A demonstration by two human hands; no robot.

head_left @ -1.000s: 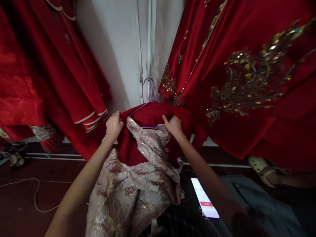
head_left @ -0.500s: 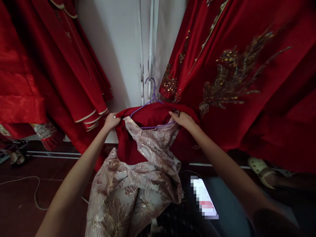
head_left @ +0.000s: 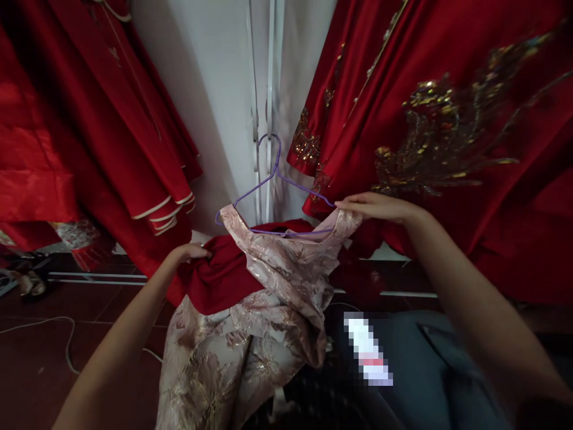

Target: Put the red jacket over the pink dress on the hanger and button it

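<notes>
A purple wire hanger (head_left: 273, 179) carries a pale pink brocade dress (head_left: 250, 322) with a gold flower pattern, which hangs down toward me. A plain red cloth (head_left: 224, 275) lies over the dress, below the hanger bar and to the left. My left hand (head_left: 188, 254) is closed on the red cloth's left edge. My right hand (head_left: 376, 206) holds the hanger's right end, where the dress's shoulder sits, with its fingers pinched there.
Red gowns (head_left: 89, 137) hang on the left, and a red gown with gold embroidery (head_left: 447, 137) hangs on the right. A white wall with a vertical rail (head_left: 262, 89) lies between them. A cable (head_left: 67, 352) runs over the dark red floor. A lit phone screen (head_left: 367, 352) sits near my lap.
The red cloth has come down off the hanger's top, dragged left and down by my left hand. My right hand moved right to the hanger's end. The hanger and pink dress now show.
</notes>
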